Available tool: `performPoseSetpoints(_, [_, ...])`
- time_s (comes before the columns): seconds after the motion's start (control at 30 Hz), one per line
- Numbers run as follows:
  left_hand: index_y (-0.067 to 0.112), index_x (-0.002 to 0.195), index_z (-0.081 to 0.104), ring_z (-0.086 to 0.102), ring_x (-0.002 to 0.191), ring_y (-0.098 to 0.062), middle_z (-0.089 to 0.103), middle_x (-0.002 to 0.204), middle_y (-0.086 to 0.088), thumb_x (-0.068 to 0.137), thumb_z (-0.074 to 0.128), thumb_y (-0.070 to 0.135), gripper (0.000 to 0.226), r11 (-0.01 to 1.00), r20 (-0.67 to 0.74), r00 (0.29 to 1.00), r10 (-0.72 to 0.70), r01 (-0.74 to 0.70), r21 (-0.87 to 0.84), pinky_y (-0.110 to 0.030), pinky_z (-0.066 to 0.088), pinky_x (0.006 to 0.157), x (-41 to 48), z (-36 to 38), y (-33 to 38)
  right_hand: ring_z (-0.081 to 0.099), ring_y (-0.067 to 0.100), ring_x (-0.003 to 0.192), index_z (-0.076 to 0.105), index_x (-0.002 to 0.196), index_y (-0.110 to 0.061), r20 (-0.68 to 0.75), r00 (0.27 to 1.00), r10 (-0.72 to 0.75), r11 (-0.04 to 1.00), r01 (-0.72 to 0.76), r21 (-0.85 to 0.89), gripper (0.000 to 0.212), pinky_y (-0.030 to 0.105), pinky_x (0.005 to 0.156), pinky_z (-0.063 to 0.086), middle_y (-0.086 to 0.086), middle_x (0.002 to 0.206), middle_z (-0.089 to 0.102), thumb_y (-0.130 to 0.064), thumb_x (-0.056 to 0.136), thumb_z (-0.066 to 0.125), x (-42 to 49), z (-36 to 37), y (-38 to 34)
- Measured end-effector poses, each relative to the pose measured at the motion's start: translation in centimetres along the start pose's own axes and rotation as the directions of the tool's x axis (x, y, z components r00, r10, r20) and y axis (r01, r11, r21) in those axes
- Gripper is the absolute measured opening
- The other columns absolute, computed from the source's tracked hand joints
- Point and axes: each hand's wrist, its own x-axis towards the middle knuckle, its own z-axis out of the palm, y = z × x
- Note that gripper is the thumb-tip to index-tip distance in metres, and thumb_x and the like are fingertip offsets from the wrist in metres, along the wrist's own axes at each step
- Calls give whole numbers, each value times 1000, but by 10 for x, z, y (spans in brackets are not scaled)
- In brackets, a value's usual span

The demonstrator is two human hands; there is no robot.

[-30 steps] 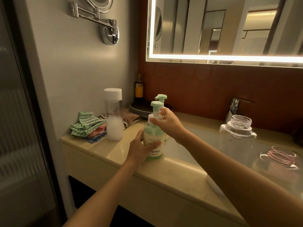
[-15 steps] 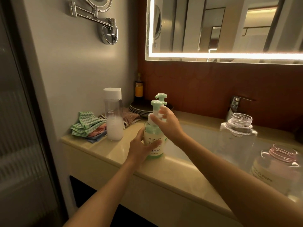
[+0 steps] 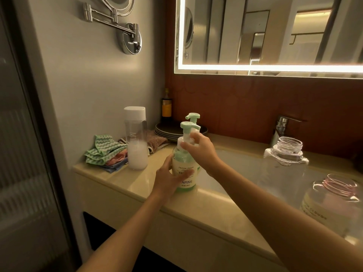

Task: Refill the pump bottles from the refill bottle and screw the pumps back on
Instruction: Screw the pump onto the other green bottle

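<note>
Now, pump bottle (image 3: 184, 173): upright at the left rim of the sink (image 3: 235, 165)
Left hand (image 3: 169, 179): fingers wrapped round the bottle's body
Right hand (image 3: 200, 150): fingertips pinching the white pump collar (image 3: 183, 139)
Risk: a crooked collar could cross-thread and leak; a hard twist could tip the bottle into the sink

Grips the green pump bottle (image 3: 185, 183) in the left hand (image 3: 168, 180) near the counter's (image 3: 196, 211) front edge; pinches its pump (image 3: 186, 141) with the right hand (image 3: 203, 153), right of the upright white-capped refill bottle (image 3: 137, 142).
</note>
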Motion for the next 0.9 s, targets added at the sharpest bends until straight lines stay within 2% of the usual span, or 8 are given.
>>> performPoseSetpoints(0.07, [23,133,44,56,110,-13,59,123,5,71,76,34,71,1000,7,1000,-3,3,-16,-22,50,82,0,0,0,51,13,103,56,119,-11,-61,997,-52,997,49,-60,42,26,81,42,2,114,56,-31,83,65,-3,-2,2])
performPoseSetpoints(0.2, [22,131,45,57,110,-12,60,122,6,69,75,40,72,1000,12,1000,9,-9,-6,-26,52,85,-1,-1,-1,44,16,101,53,109,-13,-187,971,-148,924,68,-376,52,35,86,44,-1,104,55,-50,75,68,-2,3,2])
performPoseSetpoints(0.27, [21,132,44,57,110,-13,59,123,5,69,75,40,73,1000,10,1000,10,-10,0,-31,52,88,-1,-1,-1,43,18,102,50,111,-13,-201,968,-148,904,50,-425,58,36,88,43,2,108,53,-57,75,64,-2,6,0])
performPoseSetpoints(0.4, [22,131,45,57,109,-13,60,120,5,69,76,36,71,1000,6,1000,-7,8,-28,-33,52,89,0,0,-1,41,23,118,42,130,-12,-81,990,-112,952,83,-296,57,41,97,42,7,127,47,-45,85,57,-3,10,4])
performPoseSetpoints(0.5, [24,131,46,58,106,-11,61,119,6,67,77,38,72,999,-1,1000,-14,14,-35,-30,52,86,0,0,-2,51,23,110,51,126,-10,-76,988,-131,970,112,-217,44,36,90,46,9,121,56,-32,88,57,-5,9,8])
performPoseSetpoints(0.7, [22,131,45,57,108,-12,60,122,4,70,75,39,71,1000,5,1000,-2,2,4,-27,52,85,0,0,-1,43,15,96,53,111,-13,-155,976,-156,908,80,-410,54,35,84,44,-1,102,55,-49,74,69,-2,2,-1])
performPoseSetpoints(0.8, [20,134,43,55,112,-14,58,126,3,69,75,39,75,1000,2,1000,1,-1,13,-36,51,92,0,0,-1,48,18,104,50,118,-11,-70,994,-87,956,64,-287,56,38,88,47,2,110,55,-49,78,65,0,1,-8])
performPoseSetpoints(0.9, [20,133,43,56,111,-14,58,125,3,69,75,39,74,1000,-1,1000,3,-3,9,-33,52,90,0,0,-1,56,23,102,56,115,-8,-30,997,-76,977,68,-203,39,39,86,50,10,112,61,-33,86,60,-1,1,-5])
